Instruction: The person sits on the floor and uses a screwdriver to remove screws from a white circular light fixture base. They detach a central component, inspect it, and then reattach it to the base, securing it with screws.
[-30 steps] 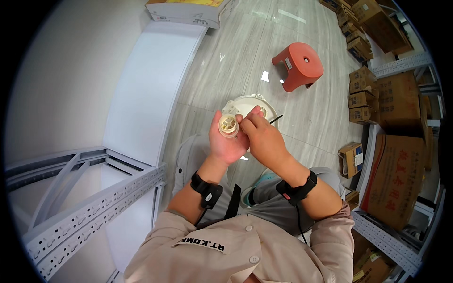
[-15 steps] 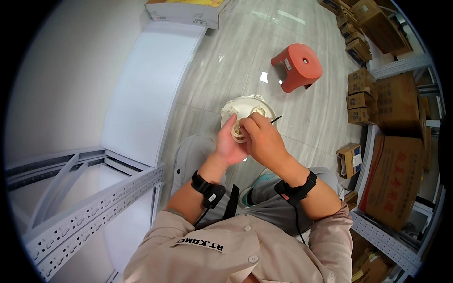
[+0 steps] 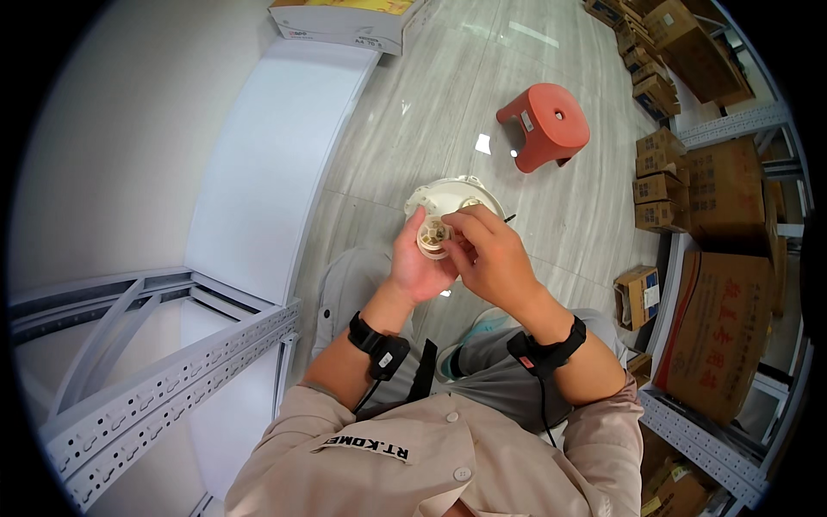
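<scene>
The round cream plastic fitting (image 3: 432, 244) sits in the cupped left hand (image 3: 415, 274), gripped between thumb and fingers, its divided inside facing up. The right hand (image 3: 498, 263) bends thumb and fingertips over the fitting's right side; whether they pinch a small piece cannot be told. Just beyond both hands is a round cream plate (image 3: 446, 196); farther off, beyond the right hand, stands a red plastic stool (image 3: 558, 131).

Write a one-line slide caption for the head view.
Left hand holding a round cream fitting, right hand at its rim, red stool beyond.
</scene>
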Demonstrator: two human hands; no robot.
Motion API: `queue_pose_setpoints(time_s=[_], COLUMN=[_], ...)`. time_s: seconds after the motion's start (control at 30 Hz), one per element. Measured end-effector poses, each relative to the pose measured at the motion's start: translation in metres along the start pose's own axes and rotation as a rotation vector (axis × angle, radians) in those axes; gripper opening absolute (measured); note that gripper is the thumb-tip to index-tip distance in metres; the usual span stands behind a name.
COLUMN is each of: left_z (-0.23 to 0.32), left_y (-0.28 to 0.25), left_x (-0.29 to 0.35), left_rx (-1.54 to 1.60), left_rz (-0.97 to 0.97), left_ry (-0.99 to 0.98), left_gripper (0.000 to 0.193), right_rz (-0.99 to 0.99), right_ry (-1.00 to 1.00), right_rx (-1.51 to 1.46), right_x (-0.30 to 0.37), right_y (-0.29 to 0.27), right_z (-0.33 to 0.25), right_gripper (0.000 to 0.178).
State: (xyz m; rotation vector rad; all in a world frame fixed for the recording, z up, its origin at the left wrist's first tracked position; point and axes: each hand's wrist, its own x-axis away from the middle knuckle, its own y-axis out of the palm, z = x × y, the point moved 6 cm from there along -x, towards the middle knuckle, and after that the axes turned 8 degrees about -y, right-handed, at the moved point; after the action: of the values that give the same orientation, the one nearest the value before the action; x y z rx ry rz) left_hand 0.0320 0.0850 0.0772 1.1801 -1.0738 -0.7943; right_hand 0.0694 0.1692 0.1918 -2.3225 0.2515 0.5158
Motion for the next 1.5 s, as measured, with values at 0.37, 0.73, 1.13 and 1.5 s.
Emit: queue_pose_setpoints(time_s=[0.37,0.73,1.13,1.5], left_z=[0.018,0.012,0.006,-0.014], left_y=[-0.002,-0.001,-0.019,-0.012], left_x=[0.000,-0.001,-0.004,-0.005], left_rx=[0.007,-0.055,0.037,0.010], left_rz=[-0.101,-0.081,-0.224,-0.035], left_ry=[0.149,0.154,0.076,0.033], left_gripper=[0.075,0.073,0.076,0.076], right_rz=[-0.224,-0.212,-0.090,-0.021], right_ry=[0.012,0.059,0.116,0.032], right_rx=[0.201,0.175,0.074,0.181], right_x=[0.015,0.018,0.007,0.004], right_y=[0.018,0.029,-0.001,-0.006], right_z=[0.000,0.006,-0.005,0.000], right_gripper=[0.018,0.013,0.010,0.022])
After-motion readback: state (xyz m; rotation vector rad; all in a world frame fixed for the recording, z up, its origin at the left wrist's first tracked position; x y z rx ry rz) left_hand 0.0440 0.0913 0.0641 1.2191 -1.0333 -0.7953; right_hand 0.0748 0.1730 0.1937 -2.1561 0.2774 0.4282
